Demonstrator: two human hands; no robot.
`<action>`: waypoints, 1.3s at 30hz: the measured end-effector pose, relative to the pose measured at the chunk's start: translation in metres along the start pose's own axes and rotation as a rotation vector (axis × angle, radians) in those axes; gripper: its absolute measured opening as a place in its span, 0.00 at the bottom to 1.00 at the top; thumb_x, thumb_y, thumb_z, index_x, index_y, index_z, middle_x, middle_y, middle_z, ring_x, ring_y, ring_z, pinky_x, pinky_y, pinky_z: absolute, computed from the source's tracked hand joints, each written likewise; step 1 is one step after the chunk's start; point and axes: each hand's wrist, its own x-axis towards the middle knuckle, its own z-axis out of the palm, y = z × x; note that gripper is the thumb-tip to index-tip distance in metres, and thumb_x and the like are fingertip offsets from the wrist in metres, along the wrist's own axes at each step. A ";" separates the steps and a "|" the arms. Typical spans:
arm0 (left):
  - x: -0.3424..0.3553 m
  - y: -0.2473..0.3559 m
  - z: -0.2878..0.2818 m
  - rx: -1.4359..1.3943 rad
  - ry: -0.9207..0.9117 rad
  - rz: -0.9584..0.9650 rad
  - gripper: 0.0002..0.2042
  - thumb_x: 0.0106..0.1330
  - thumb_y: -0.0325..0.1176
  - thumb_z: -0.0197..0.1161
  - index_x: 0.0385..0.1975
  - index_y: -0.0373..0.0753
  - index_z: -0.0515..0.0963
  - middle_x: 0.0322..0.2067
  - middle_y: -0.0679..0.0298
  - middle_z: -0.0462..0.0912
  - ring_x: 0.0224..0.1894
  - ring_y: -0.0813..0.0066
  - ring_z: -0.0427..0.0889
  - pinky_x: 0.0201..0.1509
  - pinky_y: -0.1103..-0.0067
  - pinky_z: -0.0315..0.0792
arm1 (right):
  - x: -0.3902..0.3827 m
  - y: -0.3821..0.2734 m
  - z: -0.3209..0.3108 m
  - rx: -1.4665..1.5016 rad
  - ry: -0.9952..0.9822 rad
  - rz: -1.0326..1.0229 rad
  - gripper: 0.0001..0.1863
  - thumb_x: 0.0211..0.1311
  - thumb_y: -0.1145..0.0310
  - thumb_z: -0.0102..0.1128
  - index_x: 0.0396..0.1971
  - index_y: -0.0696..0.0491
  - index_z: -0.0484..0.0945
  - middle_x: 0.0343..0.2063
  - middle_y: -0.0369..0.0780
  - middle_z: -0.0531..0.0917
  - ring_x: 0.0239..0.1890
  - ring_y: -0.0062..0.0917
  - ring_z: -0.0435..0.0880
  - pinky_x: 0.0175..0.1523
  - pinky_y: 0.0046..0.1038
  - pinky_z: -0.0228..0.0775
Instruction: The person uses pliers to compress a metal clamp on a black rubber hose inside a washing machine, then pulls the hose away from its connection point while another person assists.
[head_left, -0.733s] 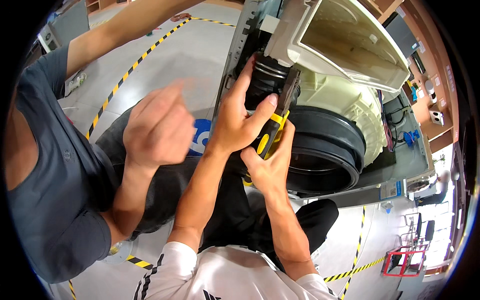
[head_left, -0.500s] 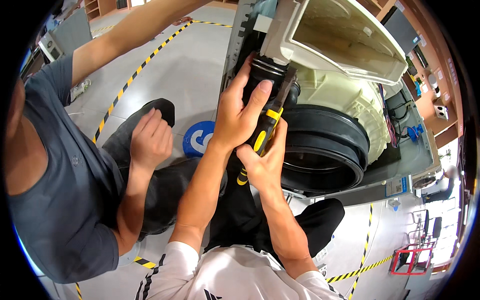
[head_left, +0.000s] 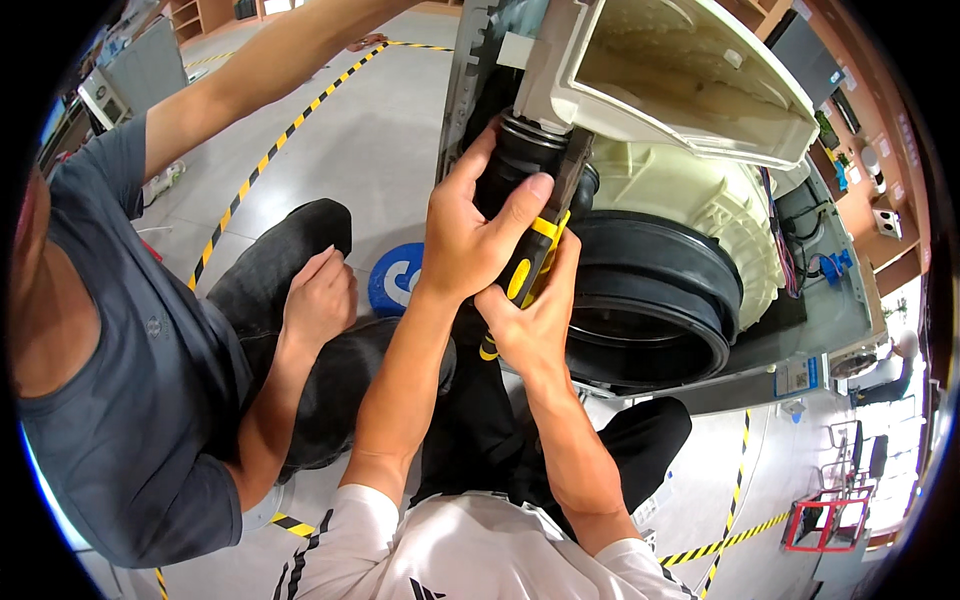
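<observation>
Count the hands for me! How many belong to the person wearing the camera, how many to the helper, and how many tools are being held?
Camera wearer's hands: 2, left hand and right hand
Helper's hand: 1
Yellow-and-black pliers: 1
Total: 4

A co-worker's fist (head_left: 320, 295) on a dark-trousered knee (head_left: 290, 255), grey floor (head_left: 370, 130) with yellow-black tape (head_left: 270, 160).

A: What's in hand?
B: Pliers (head_left: 535, 250), black w/ yellow-black grips, tilted, jaws up at the hose (head_left: 520, 160).
A: Hose?
B: Black, ribbed, short, upright. Sits just above the door seal (head_left: 655, 300), top end meeting the cream drawer housing (head_left: 680, 80).
</observation>
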 end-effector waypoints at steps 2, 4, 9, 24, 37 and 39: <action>0.000 0.000 0.000 -0.011 0.002 -0.043 0.29 0.66 0.35 0.67 0.61 0.24 0.67 0.47 0.57 0.82 0.48 0.78 0.79 0.55 0.80 0.71 | 0.000 -0.001 -0.001 0.004 -0.009 0.030 0.36 0.41 0.77 0.64 0.56 0.58 0.61 0.38 0.37 0.72 0.36 0.20 0.73 0.41 0.23 0.70; 0.001 0.000 0.000 0.017 0.020 -0.031 0.29 0.66 0.35 0.67 0.61 0.24 0.67 0.47 0.57 0.82 0.48 0.78 0.79 0.56 0.80 0.71 | 0.001 0.002 -0.001 -0.046 0.009 -0.008 0.36 0.41 0.77 0.64 0.56 0.58 0.61 0.38 0.37 0.73 0.36 0.20 0.74 0.41 0.23 0.70; -0.001 -0.001 0.005 0.046 0.069 -0.005 0.29 0.66 0.35 0.67 0.62 0.26 0.67 0.48 0.57 0.82 0.48 0.78 0.78 0.56 0.81 0.71 | 0.003 0.011 -0.007 -0.150 0.024 -0.004 0.42 0.38 0.71 0.69 0.58 0.59 0.61 0.40 0.46 0.77 0.39 0.33 0.79 0.45 0.31 0.73; 0.001 -0.002 0.006 0.023 0.100 -0.006 0.30 0.66 0.36 0.67 0.63 0.25 0.67 0.50 0.57 0.82 0.49 0.79 0.78 0.57 0.81 0.70 | 0.003 0.003 -0.008 0.006 -0.058 0.055 0.40 0.39 0.74 0.68 0.56 0.59 0.60 0.39 0.44 0.77 0.39 0.30 0.79 0.47 0.30 0.72; -0.001 0.000 0.007 0.007 0.094 -0.032 0.29 0.67 0.36 0.67 0.64 0.27 0.67 0.49 0.59 0.82 0.48 0.80 0.77 0.56 0.81 0.70 | 0.006 0.008 -0.014 -0.098 -0.121 0.008 0.50 0.37 0.71 0.69 0.63 0.62 0.53 0.51 0.53 0.66 0.51 0.43 0.73 0.56 0.38 0.68; -0.001 0.000 0.007 0.001 0.094 -0.042 0.29 0.67 0.36 0.67 0.64 0.27 0.67 0.49 0.59 0.82 0.48 0.80 0.77 0.56 0.81 0.70 | 0.006 0.008 -0.014 -0.118 -0.113 -0.023 0.50 0.37 0.71 0.69 0.64 0.62 0.53 0.51 0.53 0.66 0.51 0.43 0.72 0.56 0.38 0.68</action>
